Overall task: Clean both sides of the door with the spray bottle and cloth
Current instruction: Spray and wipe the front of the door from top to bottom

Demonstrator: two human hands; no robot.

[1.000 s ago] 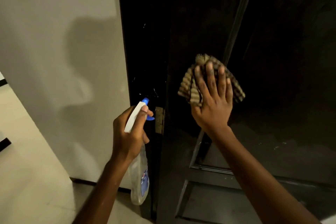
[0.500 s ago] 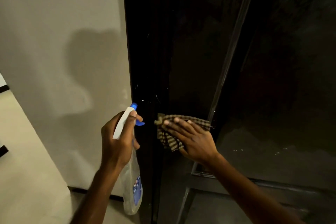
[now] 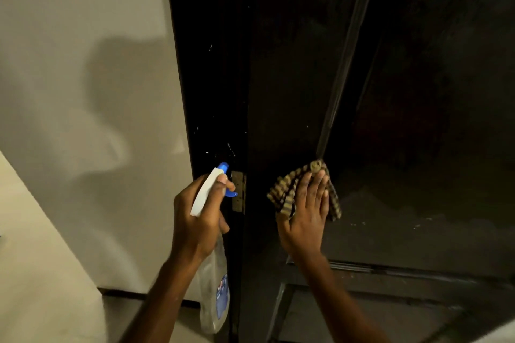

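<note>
dark wood door [image 3: 292, 92] fills the right of the view, and the right hand [image 3: 305, 217] presses a striped cloth [image 3: 289, 192] flat against it, fingers straight and close together, likely to wipe. left hand [image 3: 200, 217] grips the spray bottle [image 3: 214, 295] beside the hinge [image 3: 238, 192], forefinger on the trigger, apparently kept ready.

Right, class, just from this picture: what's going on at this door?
A person is cleaning a dark door. The right hand presses a striped cloth flat against the door with straight fingers, next to the panel moulding. The left hand grips a spray bottle close to the hinge, its nozzle facing the door. A pale wall stands to the left.
</note>
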